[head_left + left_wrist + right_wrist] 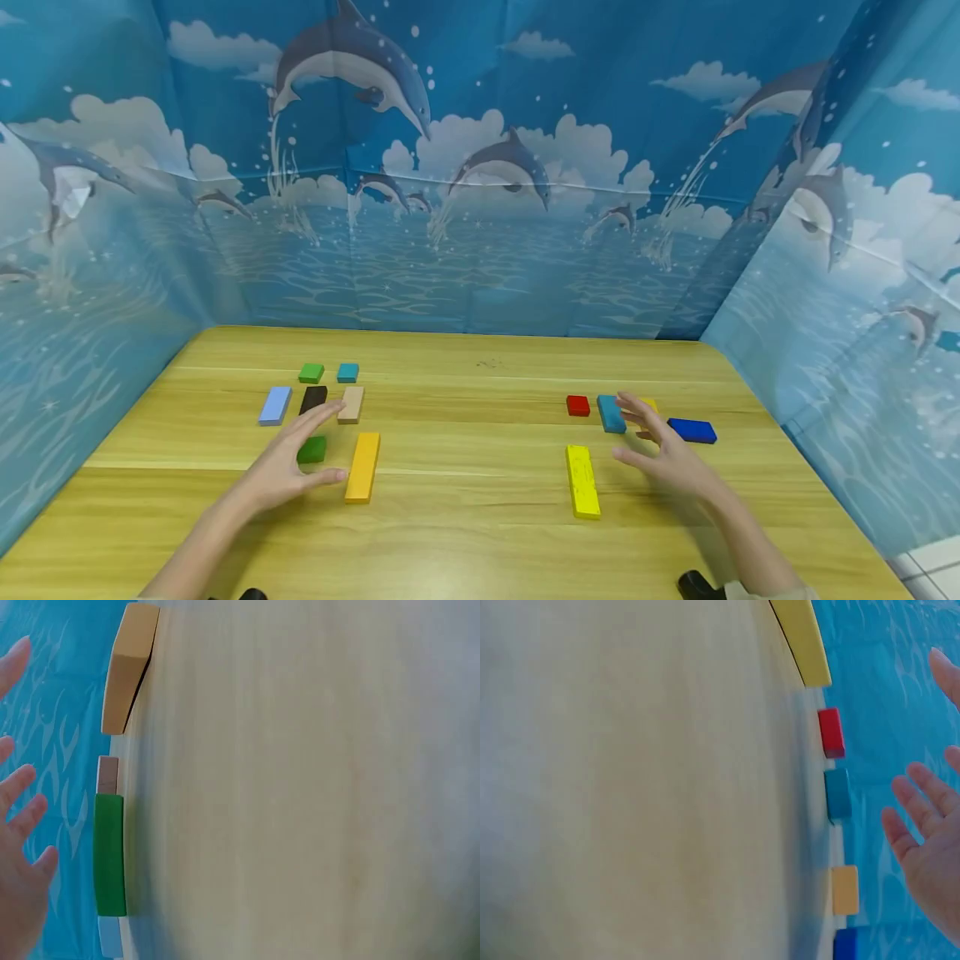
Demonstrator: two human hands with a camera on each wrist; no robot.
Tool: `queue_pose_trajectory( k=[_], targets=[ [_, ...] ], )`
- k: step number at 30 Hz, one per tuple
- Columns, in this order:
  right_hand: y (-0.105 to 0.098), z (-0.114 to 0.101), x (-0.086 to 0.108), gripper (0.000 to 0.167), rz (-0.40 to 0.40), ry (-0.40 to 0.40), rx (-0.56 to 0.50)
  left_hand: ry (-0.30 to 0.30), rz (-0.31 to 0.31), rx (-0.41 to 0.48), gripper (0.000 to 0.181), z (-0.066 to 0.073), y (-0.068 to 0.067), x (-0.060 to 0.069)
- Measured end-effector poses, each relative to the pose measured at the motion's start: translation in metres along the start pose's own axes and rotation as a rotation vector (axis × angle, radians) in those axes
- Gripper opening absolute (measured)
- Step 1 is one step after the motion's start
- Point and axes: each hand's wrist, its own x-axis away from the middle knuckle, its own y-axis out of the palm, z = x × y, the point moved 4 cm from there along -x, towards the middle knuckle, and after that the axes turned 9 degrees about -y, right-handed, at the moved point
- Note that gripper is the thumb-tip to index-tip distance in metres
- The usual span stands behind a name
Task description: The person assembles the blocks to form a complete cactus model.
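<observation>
My left hand (pixel 281 471) hovers over the left group of blocks, thumb and fingers spread, holding nothing. Under and around it lie a green block (pixel 312 450), a black block (pixel 313 398) it partly covers, a beige block (pixel 351 405) and a long orange block (pixel 363 467). The right hand (pixel 671 454) is likewise spread above the right group, with nothing in it. Near its fingers are a teal block (pixel 611 414) and a yellow-orange block (pixel 845 889), mostly hidden in the head view. A long yellow block (pixel 582 482) lies left of its thumb.
Farther back on the left sit a light blue block (pixel 275 406), a small green block (pixel 311 372) and a small blue block (pixel 348 372). A red block (pixel 577 406) and a dark blue block (pixel 692 431) flank the right group. A dolphin-print curtain (pixel 465 275) encloses the wooden table (pixel 465 533).
</observation>
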Motion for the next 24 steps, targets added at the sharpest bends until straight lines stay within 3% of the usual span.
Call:
queue_pose_trajectory(
  k=[5,11,24],
  targets=[
    [0.008,0.0,0.004,0.073,-0.045,0.008,-0.086,0.035,-0.005,0.06,0.086,-0.002,0.004,0.003],
    [0.021,0.001,0.007,0.074,-0.093,0.029,-0.155,0.073,-0.002,0.063,0.089,-0.002,0.01,0.004],
    [0.04,0.0,0.012,0.075,-0.123,0.064,-0.208,0.059,-0.028,0.054,0.088,-0.006,0.02,0.005]
  ],
)
